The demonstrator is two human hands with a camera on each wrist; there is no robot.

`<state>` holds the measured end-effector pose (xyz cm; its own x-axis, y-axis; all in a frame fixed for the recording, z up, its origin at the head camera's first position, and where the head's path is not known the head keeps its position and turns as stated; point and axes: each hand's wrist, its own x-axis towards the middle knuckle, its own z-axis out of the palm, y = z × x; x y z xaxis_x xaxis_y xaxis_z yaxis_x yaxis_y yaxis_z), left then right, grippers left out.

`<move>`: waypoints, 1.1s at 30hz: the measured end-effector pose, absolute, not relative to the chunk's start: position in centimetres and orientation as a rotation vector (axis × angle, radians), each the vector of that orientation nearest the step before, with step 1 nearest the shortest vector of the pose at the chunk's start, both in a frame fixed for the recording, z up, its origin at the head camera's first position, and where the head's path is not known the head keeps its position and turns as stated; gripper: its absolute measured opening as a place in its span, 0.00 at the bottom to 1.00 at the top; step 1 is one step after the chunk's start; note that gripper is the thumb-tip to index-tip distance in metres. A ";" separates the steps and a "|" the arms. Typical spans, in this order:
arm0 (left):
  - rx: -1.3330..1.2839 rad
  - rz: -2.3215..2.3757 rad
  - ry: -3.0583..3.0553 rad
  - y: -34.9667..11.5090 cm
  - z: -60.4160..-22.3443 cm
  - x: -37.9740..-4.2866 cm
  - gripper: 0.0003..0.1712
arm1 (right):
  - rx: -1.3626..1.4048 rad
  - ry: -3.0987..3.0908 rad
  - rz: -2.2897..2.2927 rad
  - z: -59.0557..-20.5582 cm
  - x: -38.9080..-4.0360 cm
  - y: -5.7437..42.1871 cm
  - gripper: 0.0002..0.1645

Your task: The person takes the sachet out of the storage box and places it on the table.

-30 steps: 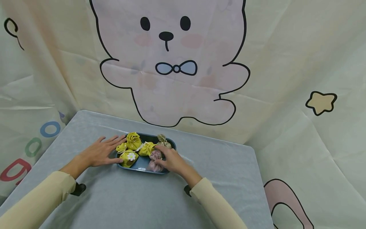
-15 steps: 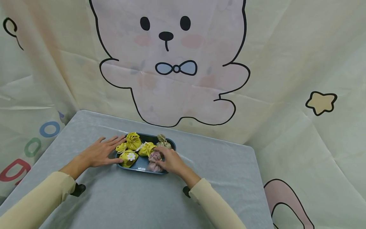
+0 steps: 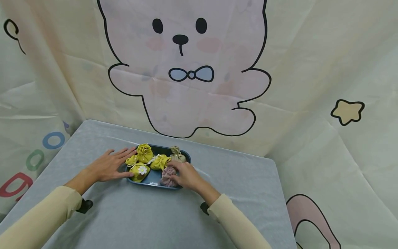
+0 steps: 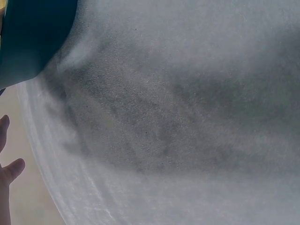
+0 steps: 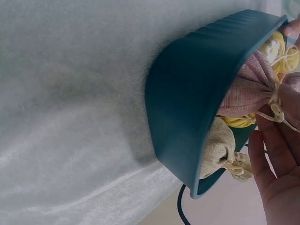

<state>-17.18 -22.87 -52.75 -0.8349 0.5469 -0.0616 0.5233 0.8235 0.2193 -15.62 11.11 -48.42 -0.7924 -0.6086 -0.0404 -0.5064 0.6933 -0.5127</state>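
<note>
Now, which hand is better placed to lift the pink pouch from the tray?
Probably the right hand: it holds the pink pouch by its neck, while the left hand lies at the opposite end of the tray.

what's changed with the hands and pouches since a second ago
The right hand has closed in on the pink pouch and now holds it near its tied neck; the gathered top, visible between its fingers before, is mostly hidden in the head view. The left hand, blue tray, yellow pouches and beige pouch stayed put.
</note>
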 end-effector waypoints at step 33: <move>0.890 0.318 2.891 -23.0 -52.8 -17.1 0.53 | -0.841 2.874 -0.966 -42.4 -17.8 16.7 0.26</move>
